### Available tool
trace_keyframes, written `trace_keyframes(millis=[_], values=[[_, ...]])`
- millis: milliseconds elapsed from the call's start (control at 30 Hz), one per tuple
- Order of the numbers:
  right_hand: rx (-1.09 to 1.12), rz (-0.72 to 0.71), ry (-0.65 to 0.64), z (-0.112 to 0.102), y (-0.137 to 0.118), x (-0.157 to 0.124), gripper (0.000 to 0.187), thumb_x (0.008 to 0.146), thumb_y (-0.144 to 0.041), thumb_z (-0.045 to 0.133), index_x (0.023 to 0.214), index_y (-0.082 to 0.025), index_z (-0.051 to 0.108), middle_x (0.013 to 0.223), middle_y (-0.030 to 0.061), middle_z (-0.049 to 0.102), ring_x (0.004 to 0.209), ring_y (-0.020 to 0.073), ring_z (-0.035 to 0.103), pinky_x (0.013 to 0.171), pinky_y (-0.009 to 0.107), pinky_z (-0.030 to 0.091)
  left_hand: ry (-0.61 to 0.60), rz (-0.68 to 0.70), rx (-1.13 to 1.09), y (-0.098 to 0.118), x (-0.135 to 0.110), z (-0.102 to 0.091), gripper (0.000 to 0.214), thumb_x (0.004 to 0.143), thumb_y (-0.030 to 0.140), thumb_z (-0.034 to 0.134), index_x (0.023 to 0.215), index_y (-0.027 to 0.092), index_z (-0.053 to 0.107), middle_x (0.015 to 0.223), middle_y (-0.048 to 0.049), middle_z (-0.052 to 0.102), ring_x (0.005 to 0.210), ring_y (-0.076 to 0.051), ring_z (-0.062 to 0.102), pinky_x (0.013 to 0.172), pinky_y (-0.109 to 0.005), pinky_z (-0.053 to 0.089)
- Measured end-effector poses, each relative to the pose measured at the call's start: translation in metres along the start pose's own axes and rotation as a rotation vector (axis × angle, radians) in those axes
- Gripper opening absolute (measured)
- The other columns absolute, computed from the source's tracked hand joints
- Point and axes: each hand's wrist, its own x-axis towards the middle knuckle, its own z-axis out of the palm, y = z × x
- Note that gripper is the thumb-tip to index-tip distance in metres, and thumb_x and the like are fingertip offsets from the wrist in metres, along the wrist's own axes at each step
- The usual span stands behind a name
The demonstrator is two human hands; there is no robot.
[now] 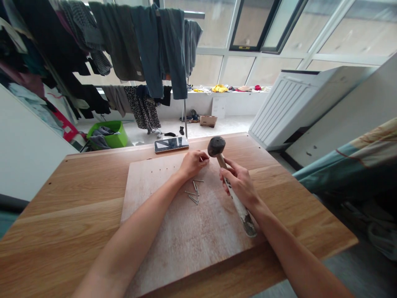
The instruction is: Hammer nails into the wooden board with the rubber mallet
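Head view: right hand (pixel 240 186) fist-grips the hammer (pixel 217 147), handle running eleven to five o'clock, head just at two o'clock of the left hand (pixel 194 164), whose fingertips pinch a barely visible nail (pixel 205 157).

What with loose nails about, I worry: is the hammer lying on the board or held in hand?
Held. The right hand clasps the hammer by its handle, head tilted up beside the left hand.

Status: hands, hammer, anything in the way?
Right hand grips hammer, head over board. Left hand pinches what looks like a nail beside head. Loose nails lie between hands.
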Motion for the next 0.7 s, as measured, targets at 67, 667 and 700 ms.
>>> trace_keyframes(millis=[67, 667, 700], values=[[-0.032, 0.002, -0.009, 0.0005, 0.0001, -0.0005, 0.061, 0.082, -0.042, 0.064, 0.139, -0.019, 0.059, 0.066, -0.0059, 0.057, 0.040, 0.0097, 0.049, 0.033, 0.021, 0.040, -0.004, 0.002, -0.006, 0.0001, 0.0001, -0.0001, 0.009, 0.082, 0.011, 0.072, 0.086, 0.015, 0.079, 0.081, -0.0030, 0.072, 0.066, -0.011, 0.061, 0.065, -0.022, 0.047], [-0.022, 0.010, -0.028, -0.0007, 0.0024, 0.0001, 0.060, 0.083, -0.043, 0.064, 0.137, -0.020, 0.060, 0.067, -0.0057, 0.057, 0.040, 0.0100, 0.049, 0.034, 0.022, 0.040, -0.008, 0.010, -0.011, 0.0002, -0.0003, -0.0006, 0.013, 0.082, 0.011, 0.070, 0.088, 0.016, 0.080, 0.080, -0.0031, 0.072, 0.065, -0.011, 0.061, 0.066, -0.022, 0.050], [-0.025, 0.009, -0.030, -0.0009, 0.0025, 0.0002, 0.059, 0.083, -0.043, 0.064, 0.136, -0.020, 0.060, 0.067, -0.0057, 0.057, 0.039, 0.0099, 0.049, 0.034, 0.022, 0.040, -0.009, 0.010, -0.011, 0.0004, -0.0003, -0.0006, 0.013, 0.082, 0.010, 0.069, 0.089, 0.016, 0.080, 0.080, -0.0032, 0.072, 0.065, -0.011, 0.061, 0.066, -0.022, 0.050]])
